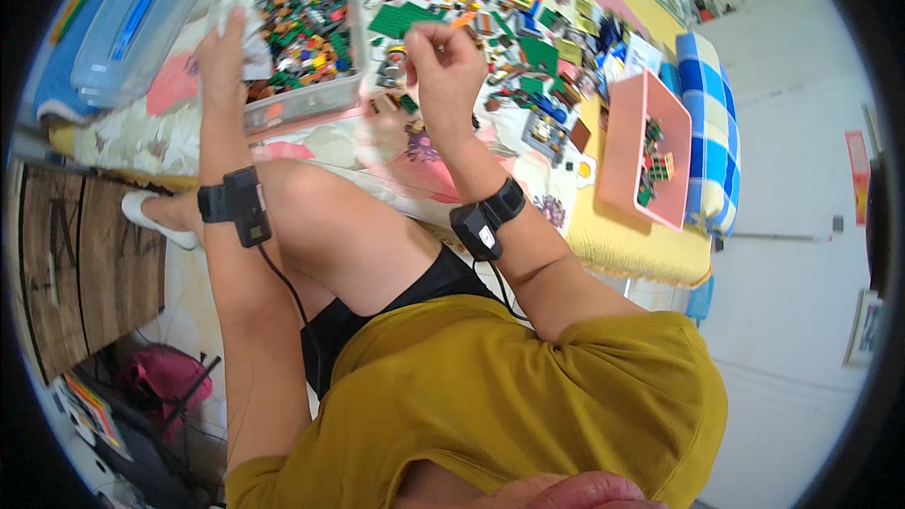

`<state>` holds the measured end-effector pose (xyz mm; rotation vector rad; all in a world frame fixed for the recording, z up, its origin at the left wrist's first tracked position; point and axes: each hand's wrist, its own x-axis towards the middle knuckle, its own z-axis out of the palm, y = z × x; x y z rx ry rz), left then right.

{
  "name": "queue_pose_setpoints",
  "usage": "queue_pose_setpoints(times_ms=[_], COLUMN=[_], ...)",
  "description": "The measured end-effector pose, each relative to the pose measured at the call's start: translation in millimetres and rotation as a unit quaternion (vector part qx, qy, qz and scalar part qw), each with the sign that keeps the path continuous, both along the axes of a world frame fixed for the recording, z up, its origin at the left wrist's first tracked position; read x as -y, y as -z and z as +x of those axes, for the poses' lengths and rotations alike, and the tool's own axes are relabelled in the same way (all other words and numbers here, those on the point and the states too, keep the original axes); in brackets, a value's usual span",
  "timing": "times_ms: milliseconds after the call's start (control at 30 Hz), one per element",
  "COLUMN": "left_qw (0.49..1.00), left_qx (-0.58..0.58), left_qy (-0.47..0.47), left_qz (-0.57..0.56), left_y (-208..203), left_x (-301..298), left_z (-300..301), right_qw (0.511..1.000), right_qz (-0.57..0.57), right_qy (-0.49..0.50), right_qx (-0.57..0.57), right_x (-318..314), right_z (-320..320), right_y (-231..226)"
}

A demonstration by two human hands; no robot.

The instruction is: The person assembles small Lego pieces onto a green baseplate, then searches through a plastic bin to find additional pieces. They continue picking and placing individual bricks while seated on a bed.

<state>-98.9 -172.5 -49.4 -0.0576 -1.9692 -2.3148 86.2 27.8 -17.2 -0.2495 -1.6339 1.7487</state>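
My left hand (222,61) is closed on a white sheet (255,49) that looks like paper, at the left side of a clear plastic bin (306,106). Inside the bin lies a heap of mixed toy building bricks (306,24), partly covered by the sheet. My right hand (447,66) is raised over the loose bricks on the bed, its fingers curled and thumb pressed to the fingertips. Whether anything small sits in that pinch cannot be made out. Just beyond it lies a green baseplate (401,19).
Loose bricks and plates spread across the flowered bedsheet (377,155). At the right stands a pink box (622,160) with some bricks inside, beside a blue checked pillow (705,132). A clear lid (137,28) with a blue handle rests at the far left.
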Motion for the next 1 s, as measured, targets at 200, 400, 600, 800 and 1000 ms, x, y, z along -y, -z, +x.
queue_pose_setpoints(times_ms=[200,400,600,800,1000], left_qw=[0.997,0.944,0.903,0.864,0.811], left_qx=[0.024,0.056,0.075,0.111,0.164], left_qy=[0.044,0.174,0.219,0.263,0.293], left_qz=[0.060,0.276,0.362,0.416,0.479], left_y=[-3,-27,-71,-100,-108], left_x=[8,15,35,27,1], left_z=[-13,-6,25,48,59], right_qw=[0.992,0.984,0.970,0.954,0.963], right_qz=[0.058,0.099,0.207,0.271,0.236], right_qy=[0.078,0.115,0.096,0.103,0.100], right_qx=[0.084,0.097,0.081,0.076,0.084], right_x=[-51,-99,-95,-94,-96], right_z=[98,159,165,165,166], right_y=[64,100,121,118,124])
